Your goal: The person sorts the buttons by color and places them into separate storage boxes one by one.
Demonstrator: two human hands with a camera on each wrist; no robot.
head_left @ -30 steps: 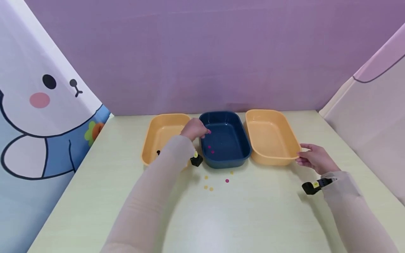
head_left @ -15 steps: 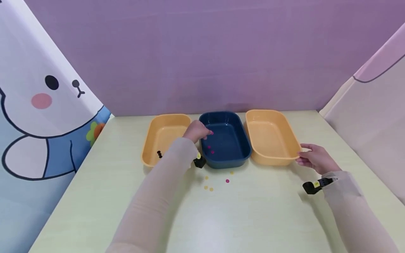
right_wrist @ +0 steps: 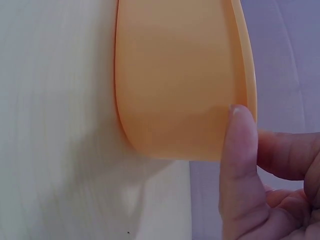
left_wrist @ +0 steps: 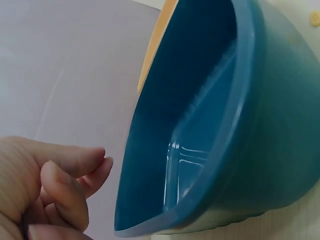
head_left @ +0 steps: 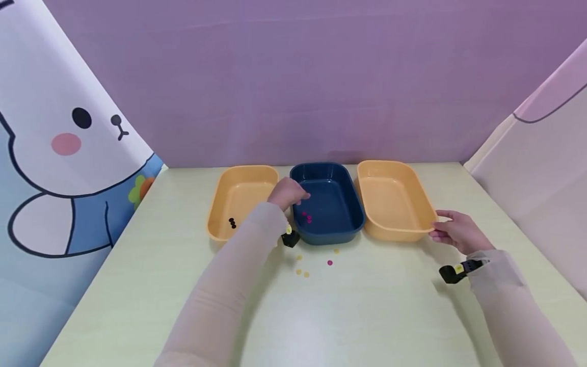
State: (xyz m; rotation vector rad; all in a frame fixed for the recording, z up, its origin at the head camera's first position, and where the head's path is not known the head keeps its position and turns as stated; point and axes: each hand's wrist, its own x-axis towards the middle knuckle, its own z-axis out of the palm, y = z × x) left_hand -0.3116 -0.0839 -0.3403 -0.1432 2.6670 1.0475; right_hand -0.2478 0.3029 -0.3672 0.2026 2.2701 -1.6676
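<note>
My left hand [head_left: 288, 193] is over the left rim of the dark blue tray [head_left: 327, 238], its bent fingers holding nothing. In the left wrist view its fingertips [left_wrist: 102, 155] stand beside the tray wall, thumb apart from them. Inside that tray lie three pink buttons [head_left: 309, 218]. My right hand [head_left: 460, 232] pinches the near right corner of the right orange tray [head_left: 394, 234]. The right wrist view shows one digit [right_wrist: 240, 150] along the tray's outer wall and the others behind the rim.
A left orange tray [head_left: 224, 186], partly behind my left arm, holds three black buttons [head_left: 232, 223]. In front of the blue tray, several yellow buttons [head_left: 306, 274] and one pink button [head_left: 329, 263] lie on the table [head_left: 348, 316]. A purple cloth [head_left: 298, 92] stands behind.
The pink button at my left fingertips has been let go; three now lie in the blue tray instead of two. The left hand has shifted slightly right and nearer. The right hand keeps its hold.
</note>
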